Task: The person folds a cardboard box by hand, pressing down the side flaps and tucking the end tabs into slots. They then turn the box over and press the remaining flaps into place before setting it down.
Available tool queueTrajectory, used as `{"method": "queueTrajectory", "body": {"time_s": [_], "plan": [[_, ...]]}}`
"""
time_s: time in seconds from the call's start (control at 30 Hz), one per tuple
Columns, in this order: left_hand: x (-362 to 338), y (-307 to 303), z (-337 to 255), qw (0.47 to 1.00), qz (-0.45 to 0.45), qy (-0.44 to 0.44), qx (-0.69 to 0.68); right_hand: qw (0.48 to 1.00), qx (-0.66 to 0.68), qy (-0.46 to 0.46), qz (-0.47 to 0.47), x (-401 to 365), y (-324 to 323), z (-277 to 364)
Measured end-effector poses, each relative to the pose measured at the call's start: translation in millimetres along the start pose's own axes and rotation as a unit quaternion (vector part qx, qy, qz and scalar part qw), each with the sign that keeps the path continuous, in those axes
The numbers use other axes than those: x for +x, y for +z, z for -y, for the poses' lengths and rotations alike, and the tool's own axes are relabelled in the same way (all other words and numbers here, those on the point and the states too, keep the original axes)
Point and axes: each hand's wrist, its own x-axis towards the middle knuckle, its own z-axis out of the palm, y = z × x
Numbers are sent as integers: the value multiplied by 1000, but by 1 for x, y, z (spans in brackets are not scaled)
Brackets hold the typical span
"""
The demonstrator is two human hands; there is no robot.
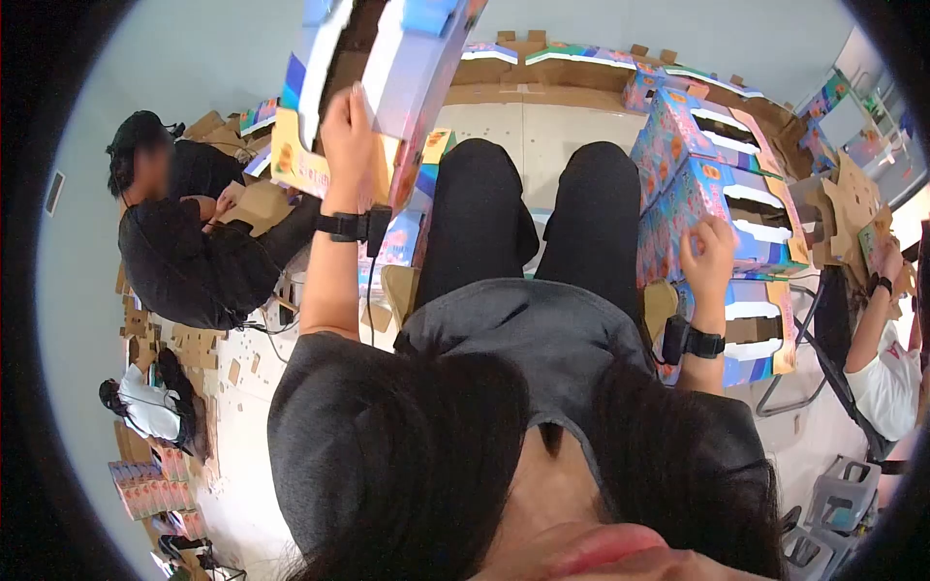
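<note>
My left hand [347,126] is raised and grips a colourful printed carton [418,53] by its lower edge; the carton is open and tilted above my left knee. A black band sits on that wrist. My right hand [710,254] rests on the side of a stack of blue and orange printed cartons [722,189] standing beside my right leg, fingers spread against the middle carton. That wrist also wears a black band. I am seated, with my legs in black trousers stretched forward between the two hands.
A person in black [189,252] sits at the left, handling cardboard. Another person's arm and white shirt [886,368] show at the right. Cardboard scraps litter the floor [208,349]. Flat printed cartons [145,484] lie lower left; grey plastic crates [838,499] stand lower right.
</note>
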Motion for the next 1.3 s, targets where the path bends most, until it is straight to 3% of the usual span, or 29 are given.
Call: {"method": "queueTrajectory", "body": {"time_s": [0.1,0.23,0.27,0.3,0.37,0.43,0.47,0.5,0.53,0.63,0.73,0.83,0.93,1.13,1.3], "plan": [[21,-22,-62,989,74,-36,-122,995,40,-78,-42,20,-15,37],[14,-24,-116,979,69,58,-180,979,41,-160,-123,43,-52,79],[9,-29,-129,980,103,43,-166,973,48,-179,-138,44,-61,85],[7,-25,-127,980,96,120,-131,967,54,-198,-153,44,-69,90],[-4,-18,-132,976,138,104,-132,954,59,-234,-178,46,-88,105],[-15,-11,-136,964,226,30,-136,949,71,-243,-187,42,-101,112],[-22,-2,-134,965,217,101,-110,947,78,-249,-189,42,-106,115],[-26,0,-140,957,266,70,-86,944,77,-254,-196,44,-108,120],[-29,2,-147,946,316,40,-58,946,79,-248,-194,46,-106,121],[-47,27,-133,920,377,106,4,958,78,-206,-184,53,-88,121],[-55,45,-136,920,371,123,-25,975,107,-145,-130,65,-59,128],[-59,50,-134,909,384,160,-25,972,143,-155,-104,79,0,131],[-67,43,-143,896,390,208,40,984,2,-153,89,65,28,125],[-82,26,-141,909,342,236,27,984,43,-145,92,47,20,132],[-96,15,-150,892,343,291,54,958,141,-249,7,45,-6,128]]}}
